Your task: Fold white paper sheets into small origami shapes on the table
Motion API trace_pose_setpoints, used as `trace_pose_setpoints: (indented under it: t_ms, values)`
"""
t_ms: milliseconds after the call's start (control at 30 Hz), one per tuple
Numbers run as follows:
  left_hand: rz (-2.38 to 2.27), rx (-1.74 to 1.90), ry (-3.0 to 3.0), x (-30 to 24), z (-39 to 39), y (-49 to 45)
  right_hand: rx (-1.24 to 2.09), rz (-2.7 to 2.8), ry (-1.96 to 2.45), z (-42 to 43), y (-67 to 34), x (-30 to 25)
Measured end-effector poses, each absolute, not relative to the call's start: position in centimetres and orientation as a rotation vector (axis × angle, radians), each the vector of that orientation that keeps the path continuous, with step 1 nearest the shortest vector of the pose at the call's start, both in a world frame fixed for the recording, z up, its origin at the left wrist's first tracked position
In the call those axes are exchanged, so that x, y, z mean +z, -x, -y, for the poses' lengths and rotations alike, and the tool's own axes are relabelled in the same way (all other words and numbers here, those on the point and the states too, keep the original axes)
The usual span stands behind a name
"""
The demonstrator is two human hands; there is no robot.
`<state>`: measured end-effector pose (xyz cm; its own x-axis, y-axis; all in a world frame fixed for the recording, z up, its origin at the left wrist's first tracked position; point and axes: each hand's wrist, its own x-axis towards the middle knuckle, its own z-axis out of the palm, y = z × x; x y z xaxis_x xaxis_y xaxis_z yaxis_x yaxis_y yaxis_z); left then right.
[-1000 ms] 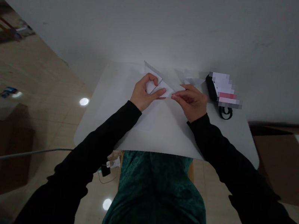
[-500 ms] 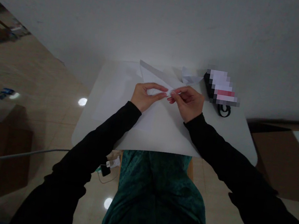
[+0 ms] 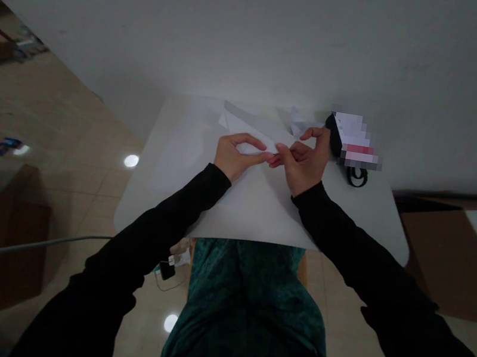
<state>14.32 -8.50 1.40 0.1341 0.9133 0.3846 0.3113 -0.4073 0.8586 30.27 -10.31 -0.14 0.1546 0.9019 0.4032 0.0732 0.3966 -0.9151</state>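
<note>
Hands (image 3: 236,157) (image 3: 305,160) on paper (image 3: 251,125) — black strap (image 3: 356,177) beside

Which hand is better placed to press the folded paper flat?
Probably the left hand: its fingers curve over the long folded white paper. The right hand sits out at the paper's pointed end, with one finger raised.

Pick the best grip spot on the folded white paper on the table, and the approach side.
Best pinched at the wide far end of the folded white paper, coming from the far side: that end is clear of both hands, while the left hand sits at its near edge and the right hand at the narrow tip.
</note>
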Motion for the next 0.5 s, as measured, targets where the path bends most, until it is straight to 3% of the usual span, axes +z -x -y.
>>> trace_pose_setpoints:
  t_ms: [500]
  values:
    - [-0.927, 1.176, -1.792, 0.2, 7.0, -13.4, 0.893, 1.264, 0.963, 8.7, -31.6, -0.5]
